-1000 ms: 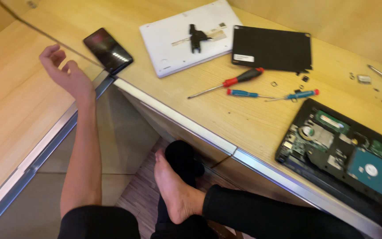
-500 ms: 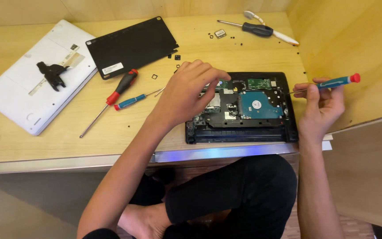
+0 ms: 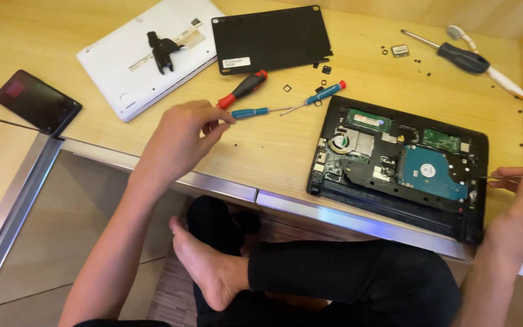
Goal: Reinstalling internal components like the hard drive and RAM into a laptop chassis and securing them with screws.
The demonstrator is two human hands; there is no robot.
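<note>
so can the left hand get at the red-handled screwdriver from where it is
Probably yes. The left hand hovers over the wooden desk just beside the red-handled screwdriver, fingertips near its handle, and nothing lies between them; only a small blue screwdriver sits close by.

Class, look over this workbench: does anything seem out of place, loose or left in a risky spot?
Yes. Tiny black screws lie scattered loose across the wooden desk, easy to lose. The dark phone sits at the desk's edge, one corner overhanging. The opened laptop also reaches the front edge.
</note>
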